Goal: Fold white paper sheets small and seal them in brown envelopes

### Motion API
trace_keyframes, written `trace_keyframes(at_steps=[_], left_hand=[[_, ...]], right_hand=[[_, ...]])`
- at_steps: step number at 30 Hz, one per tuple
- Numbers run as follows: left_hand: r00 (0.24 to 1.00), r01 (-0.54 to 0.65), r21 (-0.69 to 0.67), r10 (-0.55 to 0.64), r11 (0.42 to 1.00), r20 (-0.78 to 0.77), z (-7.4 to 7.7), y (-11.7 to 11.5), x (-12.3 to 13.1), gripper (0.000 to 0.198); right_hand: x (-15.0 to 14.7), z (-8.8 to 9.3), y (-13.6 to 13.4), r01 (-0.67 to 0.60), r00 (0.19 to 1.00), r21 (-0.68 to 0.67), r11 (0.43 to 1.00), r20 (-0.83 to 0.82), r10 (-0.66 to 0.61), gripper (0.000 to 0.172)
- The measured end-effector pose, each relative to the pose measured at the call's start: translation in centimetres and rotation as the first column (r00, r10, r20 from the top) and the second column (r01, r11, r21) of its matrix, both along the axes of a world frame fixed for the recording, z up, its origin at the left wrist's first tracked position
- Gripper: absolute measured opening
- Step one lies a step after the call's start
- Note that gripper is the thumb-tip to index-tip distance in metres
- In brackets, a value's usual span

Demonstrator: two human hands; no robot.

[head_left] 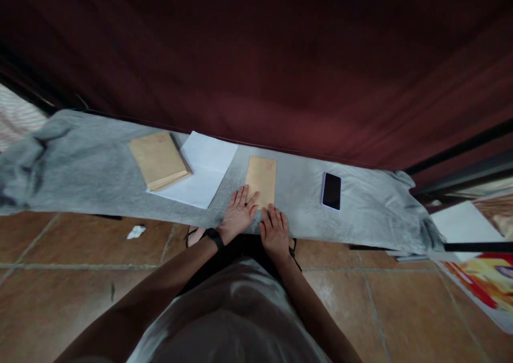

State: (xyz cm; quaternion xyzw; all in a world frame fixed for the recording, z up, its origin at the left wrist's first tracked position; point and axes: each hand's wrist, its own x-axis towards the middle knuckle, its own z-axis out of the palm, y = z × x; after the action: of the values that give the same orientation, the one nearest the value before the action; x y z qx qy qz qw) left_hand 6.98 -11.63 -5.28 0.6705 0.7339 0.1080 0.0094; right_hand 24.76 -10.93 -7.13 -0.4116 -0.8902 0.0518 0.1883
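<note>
A brown envelope (262, 179) lies lengthwise on a grey cloth (88, 170) that covers a narrow table. My left hand (239, 211), with a black watch on its wrist, lies flat at the envelope's near left corner, fingers stretched out and touching its edge. My right hand (274, 230) rests flat on the cloth just below the envelope's near end, fingers extended. Neither hand holds anything.
A stack of brown envelopes (159, 160) lies on white paper sheets (203, 171) to the left. A black phone (331, 191) lies to the right. A dark red curtain (280, 58) hangs behind the table. Tiled floor (60, 277) below, with a paper scrap (136, 232).
</note>
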Motion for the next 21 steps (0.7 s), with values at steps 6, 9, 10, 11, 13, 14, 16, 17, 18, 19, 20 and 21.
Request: trace_keyframes(at_steps=[6, 9, 10, 11, 13, 14, 16, 17, 18, 19, 20, 21], left_hand=[[0.995, -0.096, -0.056, 0.094, 0.994, -0.043, 0.8, -0.4, 1.3, 0.055], [0.996, -0.087, -0.081, 0.084, 0.993, -0.041, 1.3, -0.3, 1.5, 0.054], [0.996, -0.083, -0.086, 0.081, 0.993, -0.031, 1.4, -0.3, 1.5, 0.054], [0.997, -0.082, -0.092, 0.081, 0.992, -0.016, 1.6, -0.3, 1.6, 0.054], [0.995, -0.090, -0.099, 0.094, 0.991, 0.035, 1.9, -0.5, 1.7, 0.054], [0.992, -0.099, -0.099, 0.106, 0.990, 0.073, 2.1, -0.5, 1.8, 0.053], [0.970, -0.129, -0.079, 0.142, 0.989, 0.197, 2.3, -0.6, 1.8, 0.052], [0.937, -0.157, -0.055, 0.166, 0.986, 0.308, 2.3, -0.6, 1.8, 0.052], [0.879, -0.192, -0.029, 0.186, 0.981, 0.438, 2.3, -0.5, 1.6, 0.052], [0.802, -0.234, -0.009, 0.198, 0.972, 0.564, 2.3, -0.3, 1.4, 0.053], [0.717, -0.274, 0.001, 0.204, 0.962, 0.667, 2.2, -0.1, 1.1, 0.055], [0.639, -0.307, -0.001, 0.207, 0.952, 0.740, 2.1, 0.2, 0.7, 0.058]], right_hand=[[0.0, -0.2, -0.1, -0.005, 0.998, 0.017, 1.000, 0.057, 0.004, 0.051], [0.0, -0.2, -0.1, -0.002, 0.998, 0.010, 1.000, 0.064, 0.002, 0.050], [0.0, -0.2, -0.1, -0.003, 0.998, 0.006, 1.000, 0.058, 0.002, 0.050], [0.0, -0.2, -0.1, -0.004, 0.999, 0.002, 1.000, 0.049, 0.004, 0.051], [0.0, -0.2, -0.1, -0.009, 1.000, -0.001, 1.000, 0.028, 0.009, 0.051], [0.0, -0.2, -0.2, -0.010, 1.000, -0.001, 1.000, 0.019, 0.010, 0.051], [0.0, -0.2, -0.2, -0.009, 1.000, 0.001, 1.000, 0.006, 0.009, 0.051], [-0.1, -0.1, -0.3, -0.006, 1.000, 0.002, 1.000, 0.001, 0.006, 0.050], [-0.1, 0.0, -0.4, -0.003, 1.000, 0.003, 1.000, -0.005, 0.003, 0.050], [-0.2, 0.1, -0.4, -0.001, 1.000, 0.004, 1.000, -0.011, 0.001, 0.050], [-0.2, 0.2, -0.4, 0.000, 1.000, 0.005, 1.000, -0.015, 0.000, 0.049], [-0.2, 0.3, -0.4, 0.000, 1.000, 0.006, 1.000, -0.017, 0.001, 0.049]])
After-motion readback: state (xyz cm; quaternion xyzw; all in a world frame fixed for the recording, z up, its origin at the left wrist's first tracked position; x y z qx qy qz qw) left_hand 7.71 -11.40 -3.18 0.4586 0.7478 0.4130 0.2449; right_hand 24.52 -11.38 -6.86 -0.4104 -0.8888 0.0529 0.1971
